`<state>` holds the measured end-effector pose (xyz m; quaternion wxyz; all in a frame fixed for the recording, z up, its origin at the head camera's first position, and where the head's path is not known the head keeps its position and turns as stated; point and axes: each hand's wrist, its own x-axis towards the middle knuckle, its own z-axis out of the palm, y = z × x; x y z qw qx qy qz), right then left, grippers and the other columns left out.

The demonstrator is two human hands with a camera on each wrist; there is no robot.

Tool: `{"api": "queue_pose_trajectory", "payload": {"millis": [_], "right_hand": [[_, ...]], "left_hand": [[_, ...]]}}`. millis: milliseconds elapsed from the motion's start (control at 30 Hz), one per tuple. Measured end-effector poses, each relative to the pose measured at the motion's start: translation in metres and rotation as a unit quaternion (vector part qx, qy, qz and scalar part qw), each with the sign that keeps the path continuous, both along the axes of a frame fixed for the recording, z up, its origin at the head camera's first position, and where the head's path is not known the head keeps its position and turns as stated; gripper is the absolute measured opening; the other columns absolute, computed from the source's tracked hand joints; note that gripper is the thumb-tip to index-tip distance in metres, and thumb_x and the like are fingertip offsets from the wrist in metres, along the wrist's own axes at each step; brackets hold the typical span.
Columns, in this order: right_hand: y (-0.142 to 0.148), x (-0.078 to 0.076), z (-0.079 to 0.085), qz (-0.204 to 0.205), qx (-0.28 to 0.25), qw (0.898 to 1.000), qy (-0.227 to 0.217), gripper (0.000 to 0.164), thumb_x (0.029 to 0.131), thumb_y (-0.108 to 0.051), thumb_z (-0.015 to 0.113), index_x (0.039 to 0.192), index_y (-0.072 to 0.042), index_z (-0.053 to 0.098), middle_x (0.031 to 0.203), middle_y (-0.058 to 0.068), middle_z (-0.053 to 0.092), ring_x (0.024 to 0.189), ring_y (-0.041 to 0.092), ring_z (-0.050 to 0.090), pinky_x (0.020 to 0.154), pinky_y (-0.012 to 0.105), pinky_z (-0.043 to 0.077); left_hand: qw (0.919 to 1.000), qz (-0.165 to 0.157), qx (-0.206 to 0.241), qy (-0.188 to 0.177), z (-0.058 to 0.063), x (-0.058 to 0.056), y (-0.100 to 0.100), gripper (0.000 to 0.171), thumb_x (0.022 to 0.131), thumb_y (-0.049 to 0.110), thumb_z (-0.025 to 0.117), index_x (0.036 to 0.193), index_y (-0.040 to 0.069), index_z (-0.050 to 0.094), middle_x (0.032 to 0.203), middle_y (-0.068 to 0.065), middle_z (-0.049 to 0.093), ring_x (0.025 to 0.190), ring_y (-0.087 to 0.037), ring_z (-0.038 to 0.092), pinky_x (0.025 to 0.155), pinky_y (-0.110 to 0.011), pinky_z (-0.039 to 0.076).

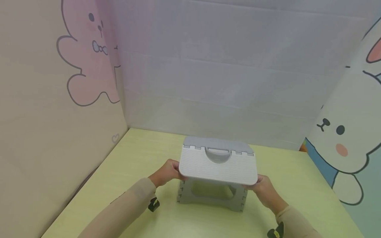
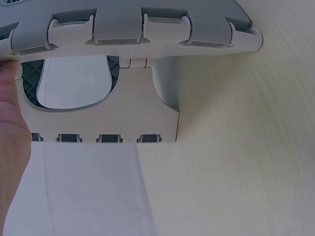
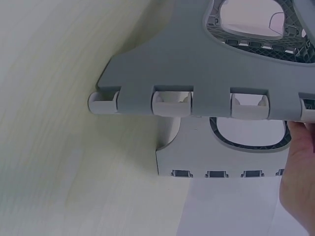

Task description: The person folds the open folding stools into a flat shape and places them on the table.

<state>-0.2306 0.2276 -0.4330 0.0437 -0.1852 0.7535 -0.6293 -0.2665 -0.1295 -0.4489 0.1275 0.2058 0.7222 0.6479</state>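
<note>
Evidently the pale grey-and-white plastic folding step stool with a textured top [image 1: 217,172] sits right between the two hands, in front of the person, over the pale yellow, faintly grained tabletop [image 1: 297,180]. Its long axis runs from left to right across the person's front, with the right end slightly nearer the body. Neither hand is the nearer one: the bare left hand [image 1: 165,173] grips the left short end of the top, and the bare right hand [image 1: 265,191] holds the right short end, fingers bent at the edge.

The half-round grey carrying grip [image 1: 218,156] lies midway between them, at the toothed seam that crosses the top lengthwise. Below the near edge, a grey side panel with a wide rounded opening [image 1: 212,201] faces the person; whether its feet bear on the tabletop, I cannot tell.
</note>
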Motion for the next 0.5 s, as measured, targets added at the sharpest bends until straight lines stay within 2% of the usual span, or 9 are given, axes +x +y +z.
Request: {"api": "queue_pose_trajectory", "payload": {"millis": [267,500], "right_hand": [[-0.001,0.001,0.0002,0.004,0.001,1.0,-0.001,0.034,0.082,0.008,0.061,0.099,-0.019,0.073,0.099,-0.015,0.069,0.096,0.001,0.062,0.083,0.019,0.048],[-0.0012,0.001,0.001,0.0,0.022,1.0,-0.001,0.024,0.083,0.004,0.063,0.106,0.004,0.067,0.102,-0.014,0.069,0.098,0.001,0.062,0.084,0.02,0.048]], "left_hand": [[1.0,-0.002,0.004,-0.002,0.0003,0.0011,0.0002,0.024,0.076,-0.011,0.069,0.099,-0.017,0.064,0.099,-0.024,0.069,0.086,-0.018,0.067,0.082,-0.04,0.054],[0.9999,0.001,0.011,-0.006,-0.0015,0.0009,0.0014,0.022,0.076,-0.012,0.069,0.096,-0.018,0.063,0.097,-0.024,0.069,0.085,-0.019,0.067,0.082,-0.04,0.054]]}}
